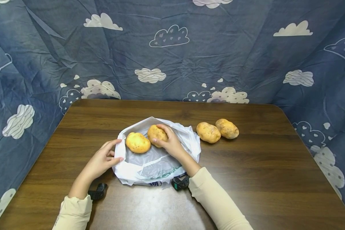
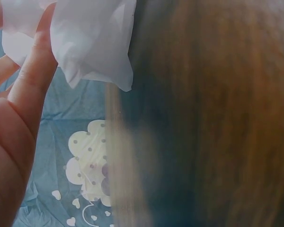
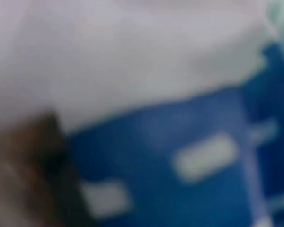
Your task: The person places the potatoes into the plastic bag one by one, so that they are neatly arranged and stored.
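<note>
A white plastic bag (image 1: 161, 164) lies with its mouth open on the table, and a potato (image 1: 138, 142) rests in its left part. Beside that one, my right hand (image 1: 171, 142) grips a second potato (image 1: 153, 133) inside the bag, thumb and fingers around it. My left hand (image 1: 102, 158) holds the bag's left rim, thumb and forefinger spread along it. In the left wrist view, fingers of the left hand (image 2: 26, 99) touch the white plastic (image 2: 92, 42). Blurred white and blue printed plastic (image 3: 165, 151) fills most of the right wrist view, hiding the right hand.
Two more potatoes, one nearer (image 1: 208, 132) and one farther (image 1: 227, 128), lie touching on the brown wooden table (image 1: 261, 166), right of the bag. Behind the table hangs a blue cloth (image 1: 218, 54) with clouds. Black wrist devices show at the left wrist (image 1: 98, 191) and right wrist (image 1: 180, 182).
</note>
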The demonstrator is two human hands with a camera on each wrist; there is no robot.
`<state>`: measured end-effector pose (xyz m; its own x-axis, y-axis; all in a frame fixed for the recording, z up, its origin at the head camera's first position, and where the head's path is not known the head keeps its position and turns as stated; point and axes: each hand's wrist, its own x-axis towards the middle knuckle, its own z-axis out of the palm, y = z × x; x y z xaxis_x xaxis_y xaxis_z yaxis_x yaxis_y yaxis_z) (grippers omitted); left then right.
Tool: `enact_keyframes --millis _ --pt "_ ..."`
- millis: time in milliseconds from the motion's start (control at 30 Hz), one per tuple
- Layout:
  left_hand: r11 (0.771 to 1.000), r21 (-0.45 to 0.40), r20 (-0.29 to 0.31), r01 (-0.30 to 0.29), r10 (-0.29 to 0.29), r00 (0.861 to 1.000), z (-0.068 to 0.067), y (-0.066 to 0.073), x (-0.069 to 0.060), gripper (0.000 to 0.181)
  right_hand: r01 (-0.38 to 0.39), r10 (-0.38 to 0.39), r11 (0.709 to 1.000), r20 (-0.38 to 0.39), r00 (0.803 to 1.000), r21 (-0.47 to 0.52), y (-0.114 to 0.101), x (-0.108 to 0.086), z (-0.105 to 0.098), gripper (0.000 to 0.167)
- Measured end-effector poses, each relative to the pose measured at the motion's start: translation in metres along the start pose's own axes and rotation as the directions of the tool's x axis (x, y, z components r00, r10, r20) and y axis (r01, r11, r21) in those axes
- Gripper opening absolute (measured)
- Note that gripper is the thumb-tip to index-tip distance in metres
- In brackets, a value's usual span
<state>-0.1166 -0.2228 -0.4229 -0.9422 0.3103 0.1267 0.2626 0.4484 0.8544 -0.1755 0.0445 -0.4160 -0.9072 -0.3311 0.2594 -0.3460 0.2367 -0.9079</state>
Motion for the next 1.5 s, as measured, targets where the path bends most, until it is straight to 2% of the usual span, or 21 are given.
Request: enact_keyframes --millis 267,500,733,933,1100,1333,1500 --pt "1.0 -0.006 -0.001 0.0 0.0 1.0 0.0 0.008 -0.001 0.062 0.114 -0.116 0.991 -0.025 0.993 -0.066 -0.007 -0.004 -0.002 0.047" --pt "1.0 -0.012 0.001 0.001 -0.001 1.0 0.0 0.003 -0.001 0.064 0.143 -0.149 0.986 -0.063 0.987 -0.09 0.026 -0.002 -0.003 0.049" --pt "1.0 -0.027 0.002 -0.002 0.002 1.0 0.001 0.003 -0.001 0.064 0.175 -0.177 0.984 -0.062 0.982 -0.043 0.016 -0.007 -0.013 0.05" --pt "1.0 -0.019 -0.003 -0.001 0.001 1.0 0.001 0.002 -0.001 0.064 0.215 -0.213 0.977 -0.069 0.975 0.016 -0.015 -0.016 -0.025 0.049" --pt "1.0 -0.011 -0.004 -0.003 0.003 1.0 0.0 0.002 -0.001 0.064 0.242 -0.243 0.97 -0.103 0.964 -0.021 -0.024 -0.02 -0.035 0.049" --pt "1.0 -0.008 -0.006 -0.008 0.008 1.0 0.001 0.001 -0.001 0.062 0.324 -0.334 0.942 -0.173 0.927 -0.085 -0.025 -0.022 -0.05 0.048" --pt "1.0 -0.006 -0.008 -0.013 0.013 1.0 0.001 0.0 -0.001 0.062 0.326 -0.344 0.938 -0.213 0.914 -0.116 -0.023 -0.025 -0.063 0.049"
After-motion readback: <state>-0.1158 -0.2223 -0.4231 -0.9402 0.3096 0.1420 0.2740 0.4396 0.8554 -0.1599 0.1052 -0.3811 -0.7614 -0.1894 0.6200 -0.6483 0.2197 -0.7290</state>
